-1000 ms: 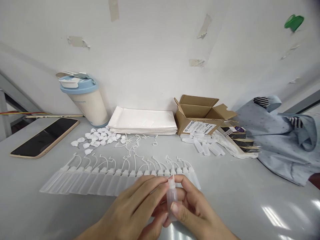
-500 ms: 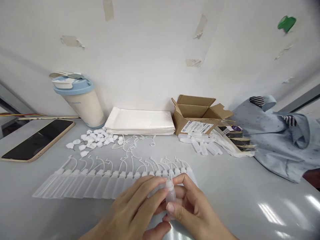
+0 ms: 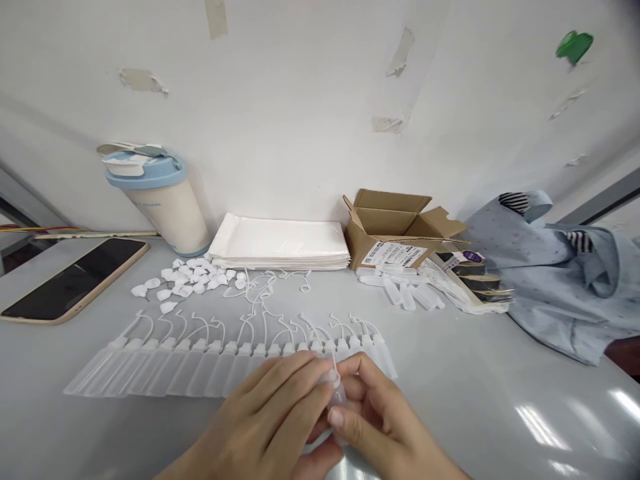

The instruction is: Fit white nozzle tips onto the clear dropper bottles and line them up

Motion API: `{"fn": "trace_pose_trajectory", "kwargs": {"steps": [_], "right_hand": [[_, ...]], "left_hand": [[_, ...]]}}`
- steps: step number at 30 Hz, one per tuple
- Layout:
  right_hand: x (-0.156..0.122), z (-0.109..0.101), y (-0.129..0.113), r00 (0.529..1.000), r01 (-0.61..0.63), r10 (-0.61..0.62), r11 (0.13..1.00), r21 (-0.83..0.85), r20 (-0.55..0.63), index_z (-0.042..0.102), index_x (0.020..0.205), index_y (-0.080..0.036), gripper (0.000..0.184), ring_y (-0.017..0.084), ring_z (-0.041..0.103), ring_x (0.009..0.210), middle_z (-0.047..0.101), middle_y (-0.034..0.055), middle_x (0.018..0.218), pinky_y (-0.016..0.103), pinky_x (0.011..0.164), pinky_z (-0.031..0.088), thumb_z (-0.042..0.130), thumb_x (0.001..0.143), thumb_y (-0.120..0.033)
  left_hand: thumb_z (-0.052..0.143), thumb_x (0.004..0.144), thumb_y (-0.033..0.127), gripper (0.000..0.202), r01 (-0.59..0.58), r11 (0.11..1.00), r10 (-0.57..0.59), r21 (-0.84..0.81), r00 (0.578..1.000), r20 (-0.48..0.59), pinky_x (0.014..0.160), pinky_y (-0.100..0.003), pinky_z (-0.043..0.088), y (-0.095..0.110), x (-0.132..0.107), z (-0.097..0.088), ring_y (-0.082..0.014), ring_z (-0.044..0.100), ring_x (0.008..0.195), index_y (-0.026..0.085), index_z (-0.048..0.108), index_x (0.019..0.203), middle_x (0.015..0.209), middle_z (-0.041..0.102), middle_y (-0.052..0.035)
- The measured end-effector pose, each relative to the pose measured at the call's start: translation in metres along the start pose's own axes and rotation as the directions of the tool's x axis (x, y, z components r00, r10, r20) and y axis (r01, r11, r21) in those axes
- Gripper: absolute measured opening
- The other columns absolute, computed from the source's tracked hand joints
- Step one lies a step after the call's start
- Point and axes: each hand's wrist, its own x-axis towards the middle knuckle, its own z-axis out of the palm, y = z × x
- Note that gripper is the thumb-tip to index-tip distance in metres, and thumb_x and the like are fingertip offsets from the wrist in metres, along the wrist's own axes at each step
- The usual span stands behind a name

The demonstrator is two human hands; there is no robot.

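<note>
A small translucent plastic bottle (image 3: 339, 396) stands upright between my two hands near the table's front edge. My right hand (image 3: 383, 417) is closed round its body, the thumb on the near side. The fingertips of my left hand (image 3: 280, 407) press at the bottle's neck, where a thin white strap (image 3: 335, 363) rises; the left thumb lies low by its base. My left fingers partly hide the bottle top. Just beyond my hands lies a row of similar flat-lying bottles (image 3: 200, 367), each with a looped strap at its neck.
Loose white caps (image 3: 193, 275) and straps (image 3: 260, 287) lie behind the row. Further back are a tumbler (image 3: 167, 207), a stack of white envelopes (image 3: 280, 243) and an open cardboard box (image 3: 395, 230) with loose bottles (image 3: 410, 293) before it. A phone (image 3: 75, 277) lies left; blue cloth (image 3: 550, 280) lies right.
My left fingertips have moved over the bottle's neck and cover more of its top. The bottle and both hands have shifted slightly left.
</note>
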Motion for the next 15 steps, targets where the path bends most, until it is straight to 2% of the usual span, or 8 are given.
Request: {"fn": "trace_pose_trajectory", "kwargs": {"steps": [5,7,9,11,13,15], "right_hand": [[0.000,-0.001,0.002,1.000,-0.016,0.016,0.999,-0.029,0.019,0.045,0.098,-0.021,0.031,0.015,0.068,0.080,0.069,0.0038,0.088,0.032,0.078,0.051,0.062,0.089,-0.045],[0.001,-0.003,0.001,1.000,0.012,-0.011,0.985,-0.174,0.008,0.048,0.097,-0.020,0.027,0.015,0.066,0.074,0.067,0.0022,0.081,0.030,0.071,0.051,0.062,0.088,-0.042],[0.001,-0.005,-0.002,0.997,0.038,-0.060,0.907,-0.419,-0.039,0.053,0.092,-0.019,0.019,0.015,0.060,0.067,0.062,0.0000,0.073,0.028,0.064,0.048,0.062,0.085,-0.035],[0.001,-0.005,-0.007,0.987,0.044,-0.128,0.786,-0.616,-0.093,0.059,0.085,-0.019,0.011,0.014,0.054,0.063,0.056,-0.0014,0.068,0.027,0.059,0.045,0.062,0.082,-0.028],[0.000,-0.005,-0.011,0.980,0.038,-0.162,0.727,-0.685,-0.117,0.062,0.083,-0.019,0.007,0.013,0.051,0.059,0.054,-0.0023,0.066,0.026,0.057,0.044,0.062,0.079,-0.025],[-0.001,-0.004,-0.013,0.978,0.039,-0.168,0.724,-0.689,-0.121,0.063,0.083,-0.019,0.006,0.013,0.050,0.057,0.053,-0.0032,0.064,0.025,0.056,0.043,0.062,0.079,-0.024]], "left_hand": [[0.066,0.086,0.022,0.019,0.071,0.998,-0.071,-0.002,0.997,-0.040,0.088,-0.032,0.059,0.006,-0.004,0.003,-0.0214,0.068,0.101,0.010,0.062,0.101,0.097,0.075,-0.0100],[0.065,0.087,0.021,0.019,0.088,0.996,-0.088,0.008,0.996,-0.025,0.090,-0.033,0.058,0.009,-0.006,0.003,-0.0217,0.067,0.105,0.010,0.063,0.103,0.100,0.075,-0.0087],[0.064,0.088,0.024,0.021,0.070,0.997,-0.071,0.042,0.997,0.006,0.091,-0.034,0.056,0.010,-0.008,0.004,-0.0212,0.066,0.107,0.012,0.064,0.105,0.104,0.075,-0.0067],[0.065,0.088,0.025,0.022,0.039,0.996,-0.040,0.086,0.999,0.013,0.091,-0.033,0.055,0.009,-0.009,0.007,-0.0196,0.065,0.108,0.013,0.065,0.106,0.105,0.075,-0.0046],[0.063,0.089,0.026,0.018,0.020,0.992,-0.012,0.123,0.998,-0.059,0.092,-0.031,0.054,0.007,-0.011,0.012,-0.0181,0.064,0.108,0.014,0.066,0.102,0.103,0.076,-0.0030],[0.058,0.091,0.024,0.016,0.019,0.991,-0.002,0.135,0.992,-0.130,0.095,-0.031,0.051,0.006,-0.013,0.018,-0.0175,0.063,0.108,0.015,0.067,0.100,0.102,0.076,-0.0028]]}}
